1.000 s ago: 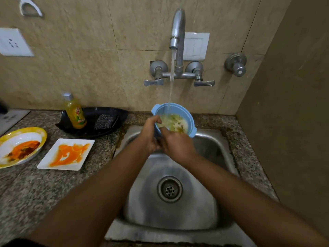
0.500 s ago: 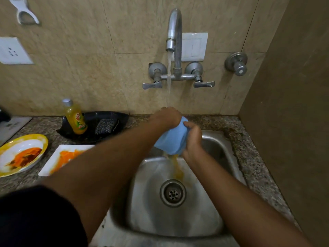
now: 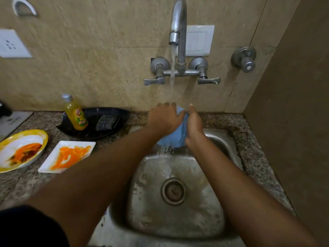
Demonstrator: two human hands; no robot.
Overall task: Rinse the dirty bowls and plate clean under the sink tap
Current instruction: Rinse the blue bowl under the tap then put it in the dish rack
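Note:
A light blue bowl (image 3: 175, 136) is held tipped over the steel sink (image 3: 220, 139), its outside facing me and its inside hidden. My left hand (image 3: 164, 117) grips its upper left side. My right hand (image 3: 194, 122) holds its right edge. Water from the tap (image 3: 178, 20) falls onto the bowl's top by my left fingers and spills off its lower rim into the basin. On the counter to the left lie a yellow-rimmed bowl (image 3: 38, 135) and a square white plate (image 3: 89, 144), both smeared with orange sauce.
A black tray (image 3: 124, 113) behind the plate carries a yellow dish-soap bottle (image 3: 75, 114) and a scrub pad (image 3: 106, 123). The drain (image 3: 173, 190) sits at the basin's middle. A brown side wall (image 3: 293, 113) closes in the right.
The bowl went from upright and filling under the stream to tipped over, dumping yellowish water. It is now raised back into the stream, and clear water runs off it.

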